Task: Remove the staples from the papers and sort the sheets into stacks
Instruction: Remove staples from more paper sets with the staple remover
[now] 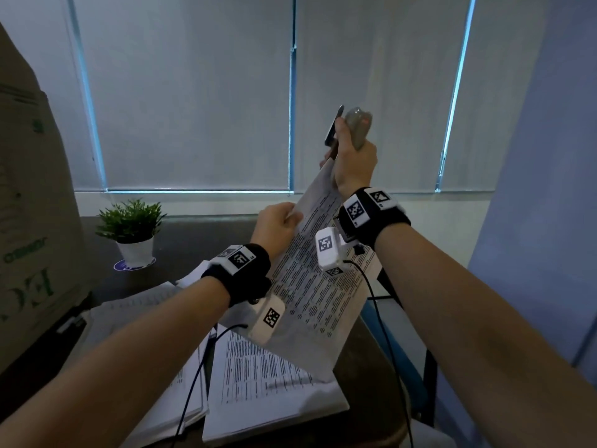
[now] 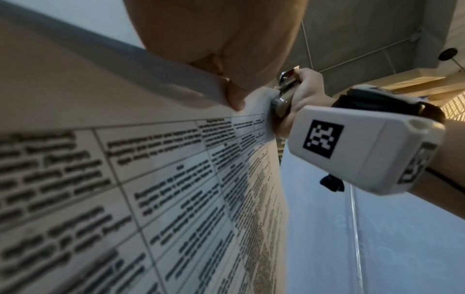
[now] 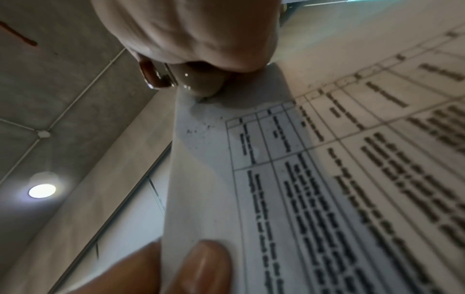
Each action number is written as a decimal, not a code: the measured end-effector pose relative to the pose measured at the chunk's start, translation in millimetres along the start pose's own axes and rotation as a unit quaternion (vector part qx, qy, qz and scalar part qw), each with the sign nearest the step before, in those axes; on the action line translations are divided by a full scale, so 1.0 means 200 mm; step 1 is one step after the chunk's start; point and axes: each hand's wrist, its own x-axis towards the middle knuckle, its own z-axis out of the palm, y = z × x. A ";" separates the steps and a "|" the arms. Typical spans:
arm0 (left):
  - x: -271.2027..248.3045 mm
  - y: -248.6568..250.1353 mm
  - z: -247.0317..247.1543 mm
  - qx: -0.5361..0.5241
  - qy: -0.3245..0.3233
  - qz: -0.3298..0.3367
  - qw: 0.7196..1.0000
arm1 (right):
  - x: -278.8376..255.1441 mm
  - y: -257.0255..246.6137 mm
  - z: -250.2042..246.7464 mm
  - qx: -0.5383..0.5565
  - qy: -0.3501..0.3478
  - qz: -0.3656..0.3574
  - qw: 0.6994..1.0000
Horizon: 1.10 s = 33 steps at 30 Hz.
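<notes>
A stapled set of printed papers (image 1: 318,286) is held up, tilted, above the dark table (image 1: 193,240). My left hand (image 1: 290,218) pinches its left edge between thumb and fingers (image 2: 234,97). My right hand (image 1: 342,140) grips a grey staple remover (image 1: 357,127) upright, its lower end at the papers' top corner (image 1: 328,164). In the right wrist view the staple remover's tip (image 3: 161,78) meets the corner of the papers (image 3: 198,111), where small holes show. Whether a staple is caught there is hidden.
Two loose stacks of printed sheets (image 1: 271,386) (image 1: 155,315) lie on the table below my arms. A potted plant (image 1: 132,231) stands at the back left, beside a large cardboard box (image 1: 32,221). Wrist-camera cables (image 1: 381,318) hang down. The table's right edge (image 1: 397,347) is close.
</notes>
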 end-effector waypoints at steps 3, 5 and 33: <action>0.00 0.01 0.00 0.008 -0.006 0.002 1.000 | -0.01 -0.01 0.00 0.002 0.017 -0.001 1.000; -0.01 0.01 0.00 0.009 -0.008 -0.001 1.000 | -0.01 -0.02 0.00 0.004 0.017 0.004 1.000; -0.24 -0.99 -0.77 0.167 0.014 -0.432 0.886 | -0.54 0.86 0.17 0.015 -0.022 0.434 0.900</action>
